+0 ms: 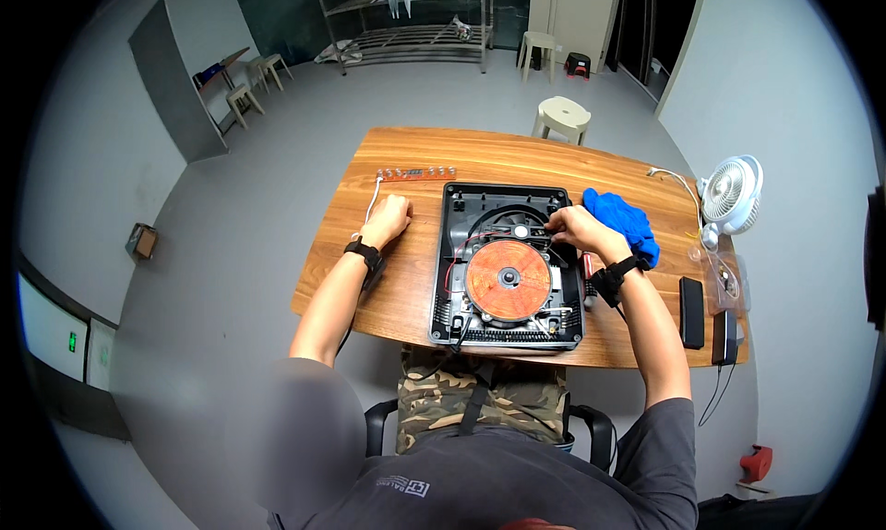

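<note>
An opened induction cooker (441,253) lies on the table, its black housing showing a round copper-coloured coil (509,279), a fan and thin wires. My right hand (574,227) reaches over the housing's far right part, fingertips pinched together beside the fan. What they grip, if anything, is too small to make out. Left of the cooker, my left hand (388,218) rests on the wood with its fingers curled in and nothing visible in them. Beyond it lies a narrow orange circuit board strip (417,173), with a white cable running from it toward my left wrist.
A blue cloth (620,224) lies right of the cooker, near a red-and-black tool (589,276) partly behind my right wrist. Farther right stand a white fan (732,196), a clear tray (724,281), a black case (691,313) and a dark box (724,338). A stool (563,117) stands past the table (397,290).
</note>
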### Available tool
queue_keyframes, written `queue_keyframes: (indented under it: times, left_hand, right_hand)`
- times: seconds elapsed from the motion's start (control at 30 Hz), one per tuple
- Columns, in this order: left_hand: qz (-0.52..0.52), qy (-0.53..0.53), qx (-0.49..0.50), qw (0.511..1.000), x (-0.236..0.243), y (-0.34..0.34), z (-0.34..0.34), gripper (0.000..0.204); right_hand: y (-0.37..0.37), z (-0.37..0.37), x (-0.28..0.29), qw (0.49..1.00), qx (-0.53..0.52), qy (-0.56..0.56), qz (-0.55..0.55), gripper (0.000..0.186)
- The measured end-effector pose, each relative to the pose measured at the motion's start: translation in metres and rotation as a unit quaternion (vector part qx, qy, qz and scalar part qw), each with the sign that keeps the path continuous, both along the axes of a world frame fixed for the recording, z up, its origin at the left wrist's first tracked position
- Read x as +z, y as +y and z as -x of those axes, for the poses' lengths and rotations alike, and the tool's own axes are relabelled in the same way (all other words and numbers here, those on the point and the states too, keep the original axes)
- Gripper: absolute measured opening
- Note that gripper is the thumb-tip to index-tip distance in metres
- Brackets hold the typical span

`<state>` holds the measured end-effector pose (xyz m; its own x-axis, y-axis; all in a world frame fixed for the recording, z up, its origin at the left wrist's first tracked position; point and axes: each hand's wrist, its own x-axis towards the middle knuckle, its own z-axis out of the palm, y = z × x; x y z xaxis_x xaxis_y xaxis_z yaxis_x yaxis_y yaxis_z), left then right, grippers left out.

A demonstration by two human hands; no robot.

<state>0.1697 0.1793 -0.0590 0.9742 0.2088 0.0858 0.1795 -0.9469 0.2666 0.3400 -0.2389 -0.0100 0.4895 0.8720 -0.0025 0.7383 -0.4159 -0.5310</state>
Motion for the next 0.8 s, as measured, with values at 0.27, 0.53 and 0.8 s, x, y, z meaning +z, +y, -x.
queue_keyframes:
  times: [0.27,0.53,0.8]
  left_hand:
    - [-0.036,-0.007,0.02,0.999,0.01,-0.015,0.005,0.015]
    - [0.06,-0.057,-0.047,0.995,0.04,-0.014,0.019,0.016]
    - [0.164,-0.051,-0.106,0.979,0.081,-0.077,0.038,0.015]
  right_hand:
    - [-0.003,-0.005,-0.008,1.0,0.016,-0.016,-0.007,0.029]
    - [-0.004,0.0,-0.004,1.0,0.003,0.012,0.0,0.031]
    - [-0.005,0.009,0.002,1.0,0.002,0.024,-0.001,0.04]
